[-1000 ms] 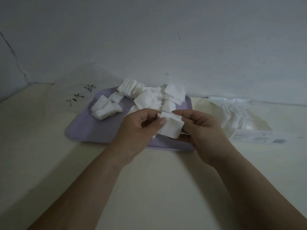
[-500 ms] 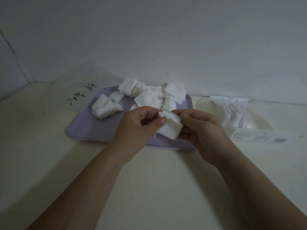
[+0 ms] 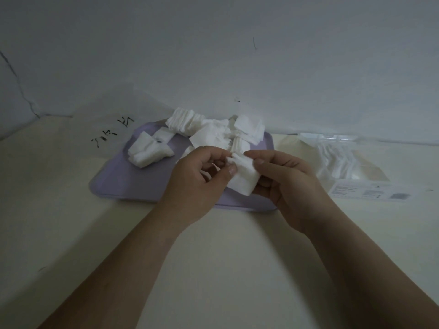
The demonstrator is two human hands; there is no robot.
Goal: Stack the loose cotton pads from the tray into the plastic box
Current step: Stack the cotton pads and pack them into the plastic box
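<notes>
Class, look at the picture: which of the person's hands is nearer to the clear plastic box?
Right. The right hand is beside the plastic box, apart from it; the left hand is farther off, over the tray. Both pinch the pads.

I had 2 hands up, left hand (image 3: 197, 184) & right hand (image 3: 289, 186), w/ 1 bundle of pads (image 3: 244, 180) pinched betw. them. 1 purple tray (image 3: 114, 184), 1 plastic box (image 3: 356, 167) w/ 1 label (image 3: 370, 192). Loose pads on tray: 1 small clump (image 3: 147, 151) + 1 big heap (image 3: 213, 131); singles too overlapped to count.
</notes>
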